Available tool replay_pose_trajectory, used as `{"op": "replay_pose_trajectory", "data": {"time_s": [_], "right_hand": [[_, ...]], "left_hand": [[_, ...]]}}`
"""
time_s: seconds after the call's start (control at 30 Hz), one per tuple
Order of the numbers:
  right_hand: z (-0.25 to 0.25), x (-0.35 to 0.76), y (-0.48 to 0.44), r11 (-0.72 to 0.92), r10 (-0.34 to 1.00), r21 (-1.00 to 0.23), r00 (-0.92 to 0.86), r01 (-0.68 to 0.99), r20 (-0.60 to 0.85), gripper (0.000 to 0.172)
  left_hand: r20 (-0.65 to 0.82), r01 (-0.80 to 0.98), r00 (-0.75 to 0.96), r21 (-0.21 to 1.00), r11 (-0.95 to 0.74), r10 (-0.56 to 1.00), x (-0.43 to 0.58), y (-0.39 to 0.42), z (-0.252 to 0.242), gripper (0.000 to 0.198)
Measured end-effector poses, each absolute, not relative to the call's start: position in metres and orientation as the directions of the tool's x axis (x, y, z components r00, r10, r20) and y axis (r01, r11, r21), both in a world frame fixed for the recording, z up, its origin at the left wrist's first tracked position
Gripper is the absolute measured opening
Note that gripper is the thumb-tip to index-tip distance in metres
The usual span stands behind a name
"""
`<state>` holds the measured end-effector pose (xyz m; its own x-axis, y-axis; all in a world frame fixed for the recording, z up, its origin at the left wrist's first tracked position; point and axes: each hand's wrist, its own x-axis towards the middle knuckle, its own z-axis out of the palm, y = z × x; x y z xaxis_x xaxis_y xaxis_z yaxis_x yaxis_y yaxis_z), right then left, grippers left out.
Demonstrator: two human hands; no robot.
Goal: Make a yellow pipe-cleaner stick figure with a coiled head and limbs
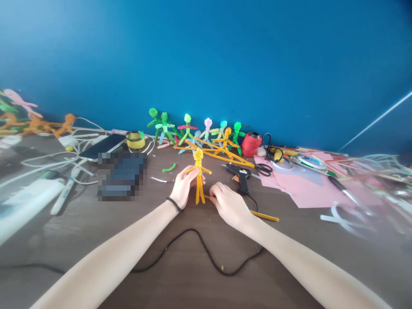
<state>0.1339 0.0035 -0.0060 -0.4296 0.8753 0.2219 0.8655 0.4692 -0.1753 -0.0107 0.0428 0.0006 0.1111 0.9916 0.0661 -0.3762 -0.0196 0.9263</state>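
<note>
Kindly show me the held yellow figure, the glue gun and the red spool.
Held yellow figure point(199, 171): head view, upper body.
Glue gun point(242, 173): head view, main body.
Red spool point(250, 146): head view, red side.

Left hand point(183, 186): fingers partly hidden behind yellow pipe-cleaner figure point(198, 159). Right hand point(229, 204): conceals part of pinched yellow pipe cleaner point(265, 216). Phone point(124, 176): pixelated, screen illegible. Forearms point(109, 253): cut off below.

Holds the left arm point(128, 244) slanting in from the near left and the right arm point(299, 257) slanting in from the near right. Pinches with the left hand point(182, 185), with the thumb point(193, 172) on the near side. Pinches too with the right hand point(230, 205), back upward, fingers point(218, 189) curled leftward, slightly nearer and well short of touching the left.
</note>
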Motion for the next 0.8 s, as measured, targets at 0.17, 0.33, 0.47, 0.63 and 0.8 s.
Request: {"op": "replay_pose_trajectory", "data": {"time_s": [0.17,0.33,0.47,0.63,0.8], "right_hand": [[-0.006,0.142,0.003,0.385,0.914,-0.452,-0.265,0.805,0.308,0.011],[0.002,0.151,0.005,0.380,0.907,-0.631,-0.141,0.676,0.396,0.014],[0.008,0.158,0.010,0.344,0.921,-0.702,-0.078,0.624,0.382,0.015],[0.012,0.162,0.011,0.338,0.928,-0.739,-0.072,0.582,0.367,0.023],[0.010,0.158,0.008,0.352,0.930,-0.793,-0.090,0.497,0.357,0.021]], "left_hand": [[0.044,-0.378,0.149,0.926,0.016,0.988,-0.012,0.044,0.001,0.015],[0.008,-0.398,0.243,0.913,0.093,0.970,-0.012,0.045,0.004,0.010],[0.019,-0.408,0.268,0.908,0.096,0.963,-0.012,0.046,0.007,0.008],[-0.025,-0.394,0.287,0.908,0.141,0.958,-0.009,0.044,0.010,0.009],[-0.059,-0.354,0.361,0.914,0.196,0.931,-0.001,0.036,0.011,0.014]]}}
